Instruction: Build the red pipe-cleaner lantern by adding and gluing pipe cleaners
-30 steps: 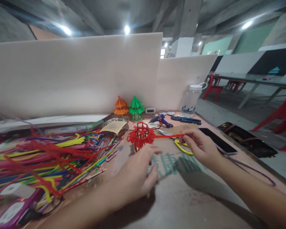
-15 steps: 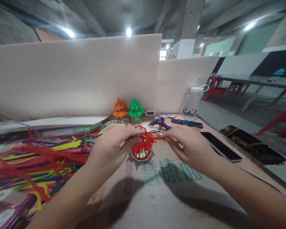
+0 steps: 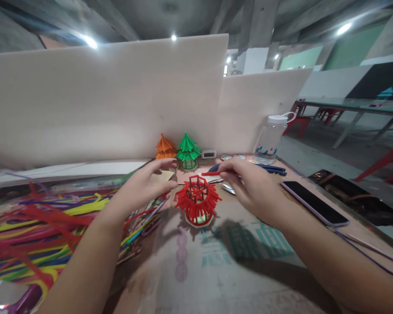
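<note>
A red pagoda-like model with a fringed tier and an open frame on top stands on the table in front of me. My left hand is just left of it, thumb and fingers apart, holding nothing. To the upper right of the model, my right hand pinches a short red strip, which points left over the model's back edge. Behind stand a green tiered model and an orange one, the latter partly behind my left fingers.
Many coloured fuzzy strips cover the left side. A clear bottle, a blue-handled tool and a phone lie or stand at the right. A white panel rises behind.
My left hand has let go and moved left, its fingers now apart. My right hand has risen slightly with the red strip. More of the red model shows.
</note>
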A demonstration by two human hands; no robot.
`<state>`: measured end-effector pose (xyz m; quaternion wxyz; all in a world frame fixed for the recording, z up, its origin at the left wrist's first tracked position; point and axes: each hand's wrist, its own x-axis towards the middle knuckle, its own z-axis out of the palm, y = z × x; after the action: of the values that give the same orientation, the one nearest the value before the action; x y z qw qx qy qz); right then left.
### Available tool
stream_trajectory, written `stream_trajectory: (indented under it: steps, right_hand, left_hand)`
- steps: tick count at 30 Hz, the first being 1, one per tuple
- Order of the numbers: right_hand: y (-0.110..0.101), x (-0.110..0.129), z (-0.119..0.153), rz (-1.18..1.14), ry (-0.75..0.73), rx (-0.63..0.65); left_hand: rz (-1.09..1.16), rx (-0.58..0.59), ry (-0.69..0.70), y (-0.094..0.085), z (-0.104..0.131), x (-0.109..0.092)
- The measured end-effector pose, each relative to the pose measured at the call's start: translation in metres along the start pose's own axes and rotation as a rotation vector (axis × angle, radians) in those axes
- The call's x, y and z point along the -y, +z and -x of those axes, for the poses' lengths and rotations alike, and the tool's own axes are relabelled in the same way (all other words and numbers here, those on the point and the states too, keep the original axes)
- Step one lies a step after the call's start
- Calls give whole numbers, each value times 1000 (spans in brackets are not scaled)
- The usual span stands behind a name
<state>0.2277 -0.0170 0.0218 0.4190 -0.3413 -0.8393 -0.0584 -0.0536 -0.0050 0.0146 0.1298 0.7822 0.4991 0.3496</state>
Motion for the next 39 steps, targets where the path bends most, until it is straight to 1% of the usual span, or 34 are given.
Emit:
stream_trajectory:
  steps: [1,2,3,4,6,10,14,18,22,25,27,30,32,35,39]
  right_hand:
    - [-2,-4,1,4,23,12]
    - [-5,-8,1,7,42,25]
    - [-7,-11,2,10,55,35]
    - [-9,-14,2,13,63,46]
    - [-11,-19,2,22,78,68]
    - [-10,-23,1,17,112,103]
    - [-7,-25,-1,6,114,127]
    - [-7,-27,-1,20,127,142]
    - [-9,-28,-2,22,134,188]
    - [-11,-26,-2,14,128,197]
    - [-13,-23,-1,-1,120,199]
    - [-14,-17,0,-43,99,207]
    - [-12,-13,2,-66,82,195]
    - [-5,-9,6,-95,35,146]
    - [0,-9,17,-110,-8,106]
  left_hand:
    - [13,104,-16,0,-4,12]
    - [5,200,-4,2,-7,21]
    - [-19,280,13,6,-10,30]
    - [-29,331,29,12,-12,35]
    - [-1,407,48,24,-14,42]
    - [112,492,35,42,-13,41]
    - [180,489,110,50,-12,35]
    - [195,421,173,55,-11,19]
    - [55,305,151,63,-7,-2]
    - [-20,257,95,68,2,-16]
    - [-23,265,29,66,8,-23]
    - [-14,322,-51,57,14,-31]
    - [8,373,-47,48,15,-31]
    - [41,443,-10,38,13,-26]
    - [1,476,8,32,10,-22]
